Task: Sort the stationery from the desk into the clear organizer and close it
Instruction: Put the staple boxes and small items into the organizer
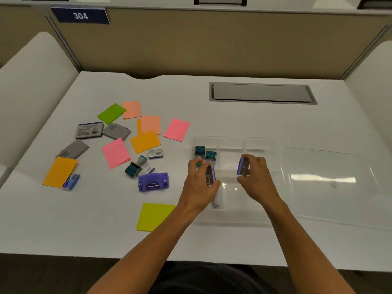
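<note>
The clear organizer (pixel 263 143) lies open on the white desk, its clear lid (pixel 331 183) beside it on the right. Two teal stamps (pixel 205 152) sit in its back left compartment. My left hand (pixel 200 183) holds a small purple hole punch (pixel 210 176) over the organizer's left side. My right hand (pixel 255 177) grips another purple hole punch (pixel 242 166) over the middle. A white item (pixel 216 199) lies in the organizer below my left hand. A third purple hole punch (pixel 153 181) rests on the desk to the left.
Coloured sticky-note pads (pixel 145 142) are scattered over the desk's left half, with grey staple boxes (pixel 90 130), small boxes (pixel 156 154), a teal stamp (pixel 132 169) and a yellow-green pad (pixel 153 216) near the front. A recessed cable tray (pixel 262 93) sits at the back.
</note>
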